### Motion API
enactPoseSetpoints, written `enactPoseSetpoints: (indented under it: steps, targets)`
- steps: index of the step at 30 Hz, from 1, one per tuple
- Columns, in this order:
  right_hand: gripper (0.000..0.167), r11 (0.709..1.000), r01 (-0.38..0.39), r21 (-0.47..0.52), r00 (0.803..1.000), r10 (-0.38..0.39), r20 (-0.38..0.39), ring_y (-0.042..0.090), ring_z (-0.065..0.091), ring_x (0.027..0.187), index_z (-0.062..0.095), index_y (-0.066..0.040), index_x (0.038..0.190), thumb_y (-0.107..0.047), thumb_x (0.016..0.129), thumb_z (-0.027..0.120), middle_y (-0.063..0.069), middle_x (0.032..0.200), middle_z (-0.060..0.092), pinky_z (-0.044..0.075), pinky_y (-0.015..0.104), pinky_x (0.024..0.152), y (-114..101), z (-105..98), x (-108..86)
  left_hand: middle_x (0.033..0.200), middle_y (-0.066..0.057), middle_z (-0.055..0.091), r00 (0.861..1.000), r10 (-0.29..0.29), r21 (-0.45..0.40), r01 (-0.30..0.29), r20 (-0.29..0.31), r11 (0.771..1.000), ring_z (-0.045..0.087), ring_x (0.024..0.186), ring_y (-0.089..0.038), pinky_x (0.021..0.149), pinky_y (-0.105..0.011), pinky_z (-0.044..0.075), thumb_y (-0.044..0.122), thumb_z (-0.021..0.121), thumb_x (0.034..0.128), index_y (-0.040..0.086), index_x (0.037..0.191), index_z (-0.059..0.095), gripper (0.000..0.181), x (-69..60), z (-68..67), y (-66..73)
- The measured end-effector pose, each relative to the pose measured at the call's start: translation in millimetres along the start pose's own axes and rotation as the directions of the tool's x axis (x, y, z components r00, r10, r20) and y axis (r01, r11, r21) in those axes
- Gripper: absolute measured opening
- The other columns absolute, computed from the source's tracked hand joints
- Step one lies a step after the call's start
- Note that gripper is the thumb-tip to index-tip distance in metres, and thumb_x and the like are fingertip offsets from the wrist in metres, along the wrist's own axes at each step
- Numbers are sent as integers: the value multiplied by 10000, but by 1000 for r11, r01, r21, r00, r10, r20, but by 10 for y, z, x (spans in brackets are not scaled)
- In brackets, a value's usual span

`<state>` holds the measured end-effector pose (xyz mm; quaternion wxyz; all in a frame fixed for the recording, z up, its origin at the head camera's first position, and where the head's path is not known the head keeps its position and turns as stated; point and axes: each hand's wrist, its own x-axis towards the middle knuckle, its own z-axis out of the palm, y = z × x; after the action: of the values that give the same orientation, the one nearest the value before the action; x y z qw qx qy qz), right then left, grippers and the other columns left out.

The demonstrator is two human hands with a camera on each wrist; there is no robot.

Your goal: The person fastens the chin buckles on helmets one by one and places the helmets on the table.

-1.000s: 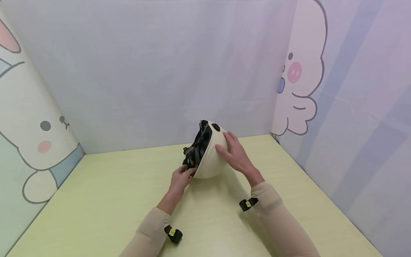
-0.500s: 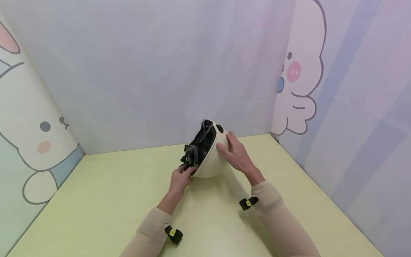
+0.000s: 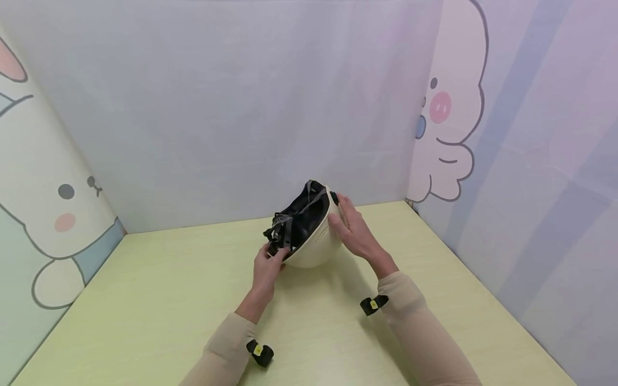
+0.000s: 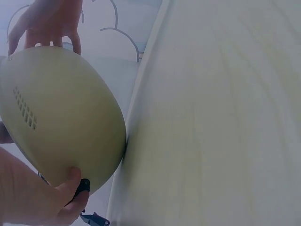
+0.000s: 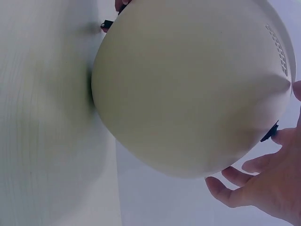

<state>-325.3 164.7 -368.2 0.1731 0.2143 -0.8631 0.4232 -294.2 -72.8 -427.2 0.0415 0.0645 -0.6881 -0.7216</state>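
A cream helmet (image 3: 316,247) rests tilted on the table, its black lining (image 3: 309,220) and grey straps facing left and up. The left hand (image 3: 266,273) grips the helmet's lower left rim; in the left wrist view, the thumb and fingers of that hand (image 4: 42,200) pinch the edge by a black part (image 4: 83,185). Against the right side of the shell lies the right hand (image 3: 357,230), thumb and fingers spread. From the right wrist, the right hand (image 5: 270,176) shows bent fingers touching the smooth shell (image 5: 188,94).
The pale yellow-green table (image 3: 159,295) meets a grey backdrop (image 3: 232,107) behind the helmet. Side panels with cartoon animals (image 3: 454,107) stand at left and right. Each sleeve carries a black wrist device, one at the left cuff (image 3: 260,354), another at the right (image 3: 374,305).
The helmet has turned so that more of its black inside faces the head camera. The left hand has shifted slightly left with the rim, while the right hand stays against the shell.
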Motion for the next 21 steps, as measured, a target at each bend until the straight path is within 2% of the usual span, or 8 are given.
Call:
enactPoseSetpoints:
  steps: [4, 7, 10, 13, 17, 21]
  targets:
    - [699, 1000, -5, 8, 1000, 5, 10, 287, 235, 1478, 157, -93, 1607, -467, 1057, 371, 158, 1621, 236, 214, 475, 1180, 6, -5, 10, 1381, -233, 448, 1000, 1, 8, -1, -12, 1000, 524, 1135, -285, 933, -354, 509, 205, 657, 934, -37, 1528, 302, 734, 13, -8, 9]
    - [727, 999, -32, 13, 999, 32, 24, 309, 286, 1456, 110, -116, 1614, -503, 1052, 363, 199, 1598, 262, 255, 491, 1163, 5, -11, 3, 1446, -259, 400, 1000, 6, -3, -6, -11, 1000, 513, 1181, -311, 961, -382, 488, 215, 664, 926, -30, 1540, 280, 764, 12, -14, 22]
    - [757, 997, -75, 8, 996, 75, 38, 339, 312, 1441, 81, -181, 1621, -552, 1033, 382, 204, 1596, 265, 281, 532, 1142, -3, -18, -17, 1542, -247, 308, 1000, 16, -19, -17, -20, 1000, 420, 1320, -337, 1033, -434, 440, 214, 675, 910, -12, 1550, 274, 788, 3, -21, 38]
    - [763, 995, -97, 8, 994, 96, 51, 369, 352, 1417, 77, -237, 1622, -566, 1021, 411, 179, 1602, 269, 314, 562, 1115, -7, -26, -35, 1590, -228, 241, 999, 31, 2, -31, -36, 1000, 325, 1398, -375, 1091, -484, 373, 213, 676, 899, 7, 1556, 279, 795, -3, -32, 45]
    - [753, 996, -87, 8, 994, 86, 70, 387, 439, 1356, 80, -253, 1623, -541, 1022, 431, 179, 1585, 313, 384, 577, 1057, 12, -38, -37, 1599, -214, 225, 998, 45, 37, -43, -51, 998, 326, 1380, -402, 1109, -503, 334, 212, 666, 902, 37, 1562, 279, 785, -1, -48, 39]
    - [727, 997, -74, 4, 994, 74, 86, 368, 506, 1287, 110, -246, 1623, -498, 1028, 444, 168, 1558, 367, 443, 553, 1001, 32, -50, -32, 1580, -204, 249, 997, 56, 37, -53, -61, 998, 336, 1359, -374, 1104, -492, 331, 183, 649, 901, 49, 1557, 278, 765, 9, -70, 47]
